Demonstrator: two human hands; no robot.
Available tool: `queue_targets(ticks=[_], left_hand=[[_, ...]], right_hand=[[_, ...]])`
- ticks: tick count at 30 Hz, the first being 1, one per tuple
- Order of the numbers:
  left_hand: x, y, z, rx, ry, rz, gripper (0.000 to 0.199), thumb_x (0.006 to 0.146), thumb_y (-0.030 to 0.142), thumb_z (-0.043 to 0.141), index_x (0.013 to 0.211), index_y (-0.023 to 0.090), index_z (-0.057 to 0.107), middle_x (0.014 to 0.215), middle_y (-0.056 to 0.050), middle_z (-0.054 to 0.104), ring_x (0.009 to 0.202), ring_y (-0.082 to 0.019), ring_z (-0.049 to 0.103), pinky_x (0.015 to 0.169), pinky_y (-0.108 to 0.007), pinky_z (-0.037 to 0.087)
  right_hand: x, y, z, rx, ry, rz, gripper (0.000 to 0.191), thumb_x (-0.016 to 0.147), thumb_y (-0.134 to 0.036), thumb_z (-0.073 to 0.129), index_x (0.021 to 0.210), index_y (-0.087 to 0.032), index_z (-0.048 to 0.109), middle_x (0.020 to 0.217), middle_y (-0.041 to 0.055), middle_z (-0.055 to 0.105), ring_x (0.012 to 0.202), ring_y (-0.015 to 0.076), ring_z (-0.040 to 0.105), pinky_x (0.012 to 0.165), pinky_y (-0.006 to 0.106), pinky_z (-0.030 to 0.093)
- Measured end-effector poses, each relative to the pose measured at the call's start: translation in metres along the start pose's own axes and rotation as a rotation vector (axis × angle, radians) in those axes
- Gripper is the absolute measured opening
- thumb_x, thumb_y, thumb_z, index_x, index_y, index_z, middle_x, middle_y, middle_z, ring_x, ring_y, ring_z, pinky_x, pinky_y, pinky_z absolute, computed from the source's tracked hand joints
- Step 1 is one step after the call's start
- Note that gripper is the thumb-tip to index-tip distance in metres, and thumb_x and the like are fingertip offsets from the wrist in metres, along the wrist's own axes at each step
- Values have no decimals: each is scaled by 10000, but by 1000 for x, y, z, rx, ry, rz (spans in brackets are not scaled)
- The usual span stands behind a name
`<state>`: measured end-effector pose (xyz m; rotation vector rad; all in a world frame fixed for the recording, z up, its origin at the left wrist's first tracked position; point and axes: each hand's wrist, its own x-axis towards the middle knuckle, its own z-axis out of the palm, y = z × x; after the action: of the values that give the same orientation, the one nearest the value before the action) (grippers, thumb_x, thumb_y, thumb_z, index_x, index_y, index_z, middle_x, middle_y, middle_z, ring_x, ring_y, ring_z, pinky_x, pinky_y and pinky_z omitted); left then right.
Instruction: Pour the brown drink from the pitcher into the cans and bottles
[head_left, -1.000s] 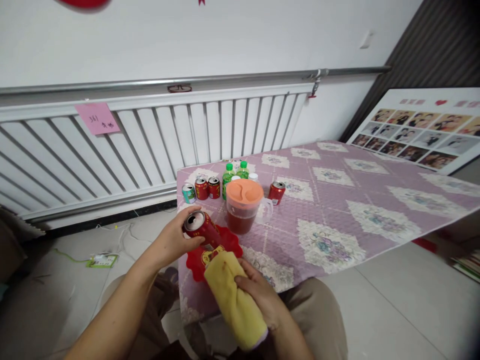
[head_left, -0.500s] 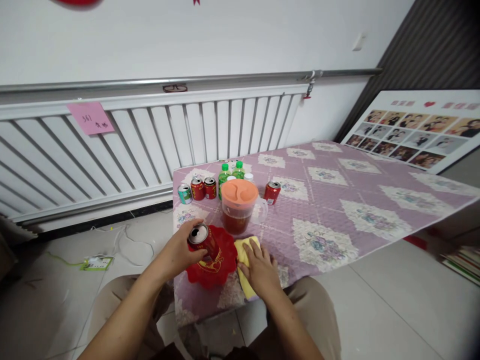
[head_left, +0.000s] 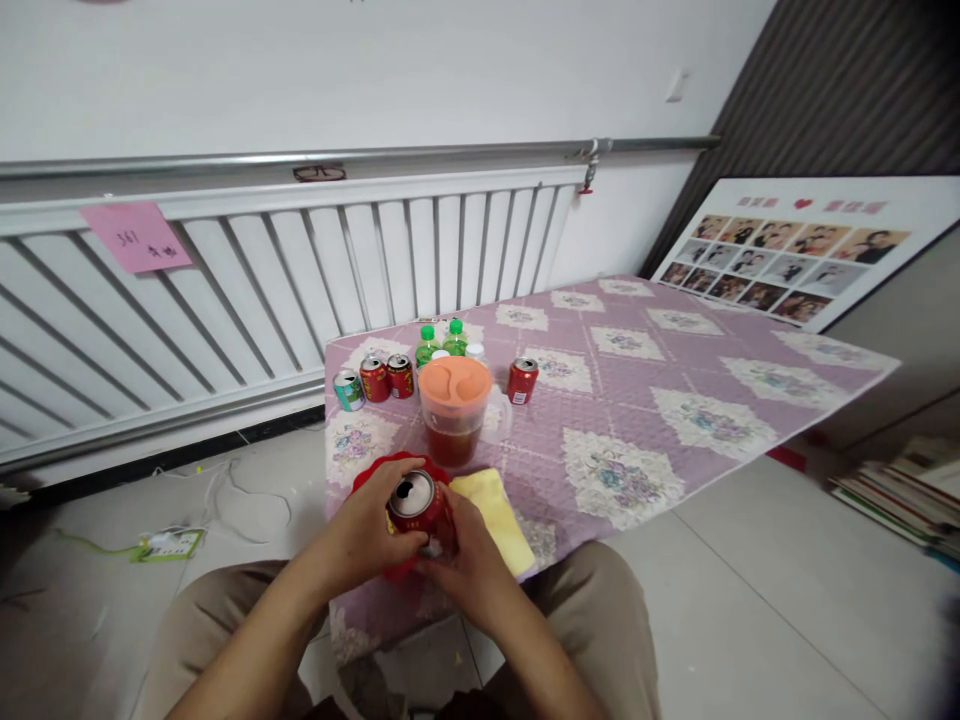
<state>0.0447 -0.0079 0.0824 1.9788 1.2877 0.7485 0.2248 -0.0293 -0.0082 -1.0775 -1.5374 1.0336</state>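
Observation:
A red drink can [head_left: 417, 500] with its top opened is held between both my hands, over a red scalloped plate [head_left: 363, 470] that they mostly hide. My left hand [head_left: 375, 525] wraps the can's left side, fingers curled behind the rim and thumb in front. On the can's right side my right hand [head_left: 469, 545] grips it too. A folded yellow cloth [head_left: 495, 520] lies flat just right of the plate. Behind the plate stands a clear pitcher [head_left: 453, 430] with an orange lid and brown liquid inside.
Several cans stand at the back left, including a teal can [head_left: 349, 390] and a red can [head_left: 374, 380]. Green-capped bottles [head_left: 427, 345] are behind the pitcher. Another red can [head_left: 522, 381] stands right of it. A radiator [head_left: 300, 270] runs behind the cloth-covered table [head_left: 540, 440].
My right hand has left the yellow cloth and now grips the can from the right. My left hand still holds the can. The whole view has shifted slightly.

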Motion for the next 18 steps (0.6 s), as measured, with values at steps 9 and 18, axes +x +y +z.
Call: queue_targets(ticks=[9, 18], left_hand=[[4, 17, 19, -78, -81, -2, 769, 641, 114, 699, 1388, 229, 553, 1439, -118, 596, 1365, -317, 541, 1205, -498, 396], [6, -13, 34, -118, 58, 53, 739, 774, 377, 772, 1445, 244, 494, 1523, -149, 511, 1430, -351, 464, 1209, -559, 362]], right_hand=[[-5, -4, -8, 99, 57, 73, 738, 651, -204, 836, 1342, -261, 581, 1336, 109, 670, 1229, 326, 629, 1071, 505, 481], [-9, 10, -52, 0, 246, 138, 780, 655, -329, 864, 1354, -246, 530, 1324, 116, 673, 1222, 331, 630, 1053, 488, 487]])
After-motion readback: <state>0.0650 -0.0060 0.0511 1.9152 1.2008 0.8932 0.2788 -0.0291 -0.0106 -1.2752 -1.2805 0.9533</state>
